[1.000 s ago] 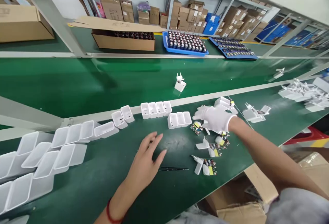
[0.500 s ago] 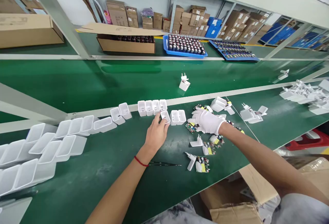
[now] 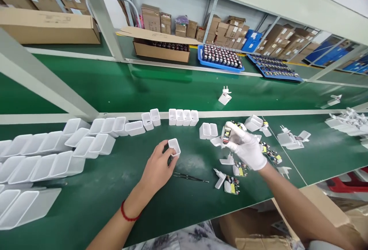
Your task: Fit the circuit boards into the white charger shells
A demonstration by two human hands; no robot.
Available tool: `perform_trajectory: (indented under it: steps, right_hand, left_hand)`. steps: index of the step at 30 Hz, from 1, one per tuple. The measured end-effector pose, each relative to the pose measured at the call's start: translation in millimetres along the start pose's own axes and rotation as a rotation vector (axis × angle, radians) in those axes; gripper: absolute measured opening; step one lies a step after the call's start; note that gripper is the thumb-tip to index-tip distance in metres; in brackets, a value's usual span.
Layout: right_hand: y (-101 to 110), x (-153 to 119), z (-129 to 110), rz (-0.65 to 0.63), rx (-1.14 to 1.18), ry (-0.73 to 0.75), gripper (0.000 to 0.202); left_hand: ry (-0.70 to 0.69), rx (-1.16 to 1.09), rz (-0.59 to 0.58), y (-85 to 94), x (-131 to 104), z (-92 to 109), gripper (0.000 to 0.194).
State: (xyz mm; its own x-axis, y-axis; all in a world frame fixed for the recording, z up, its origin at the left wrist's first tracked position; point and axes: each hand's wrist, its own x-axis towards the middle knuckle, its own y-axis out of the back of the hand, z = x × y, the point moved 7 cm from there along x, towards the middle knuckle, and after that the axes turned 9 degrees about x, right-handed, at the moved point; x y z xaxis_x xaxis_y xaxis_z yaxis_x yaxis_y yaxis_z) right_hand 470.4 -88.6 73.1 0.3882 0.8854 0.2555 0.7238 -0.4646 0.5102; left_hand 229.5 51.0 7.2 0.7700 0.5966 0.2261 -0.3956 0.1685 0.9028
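My bare left hand (image 3: 159, 165) grips a white plastic housing (image 3: 174, 147) between thumb and fingers, its open top facing up. In my right hand (image 3: 246, 146), which wears a white glove, a small circuit board (image 3: 226, 134) is pinched at the fingertips. Two more white housings (image 3: 209, 131) stand side by side just left of the gloved fingers. Below that hand lie further circuit boards (image 3: 231, 185) with white plug covers (image 3: 228, 159) beside them. Black tweezers (image 3: 191, 177) rest on the green bench near my left hand.
Rows of white housings (image 3: 43, 165) fill the bench's left side, with a short row of housings (image 3: 183, 117) along the back rail. A lone plug housing (image 3: 225, 96) sits on the green belt (image 3: 161, 85). More plug housings (image 3: 349, 121) are heaped far right. Cardboard boxes (image 3: 253, 229) stand below the front edge.
My left hand has drawn the white housing toward me and to the left, away from the others. My right hand has lifted a circuit board from the group on the bench.
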Motion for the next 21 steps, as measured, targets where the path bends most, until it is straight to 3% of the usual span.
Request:
perform_trajectory:
  steps: [2,4,7,9,13,16,18,21]
  right_hand:
    - [-29.7,-0.8,-8.3,-0.011,0.456,-0.122,0.062]
    - [-60.3,2.6,-21.2,-0.028,0.761,-0.195,0.069]
    - [-95.5,10.6,-42.2,-0.040,1.023,-0.215,0.070]
    - [-119.0,13.6,-53.5,-0.124,1.135,-0.248,0.065]
    - [-161.0,14.6,-57.9,-0.207,1.146,-0.389,0.052]
    - [-180.1,18.2,-58.7,-0.175,1.053,-0.337,0.029]
    - [-185.1,20.8,-59.5,-0.148,0.984,-0.261,0.033]
    - [-175.8,23.8,-55.0,-0.027,0.860,-0.171,0.050]
  left_hand:
    - [0.004,0.011,0.017,6.5,-13.0,-6.1,0.013]
    - [0.009,0.024,0.036,11.9,-25.3,-11.8,0.013]
    - [0.039,0.029,0.054,18.4,-42.5,-22.2,0.010]
    - [0.070,0.008,0.053,22.1,-52.8,-30.3,0.009]
    - [0.165,-0.116,0.045,29.3,-70.5,-47.9,0.026]
    - [0.256,-0.210,0.055,32.9,-81.2,-61.7,0.050]
    - [0.316,-0.246,0.056,32.4,-87.2,-70.7,0.064]
    - [0.365,-0.286,0.051,29.1,-92.9,-80.1,0.076]
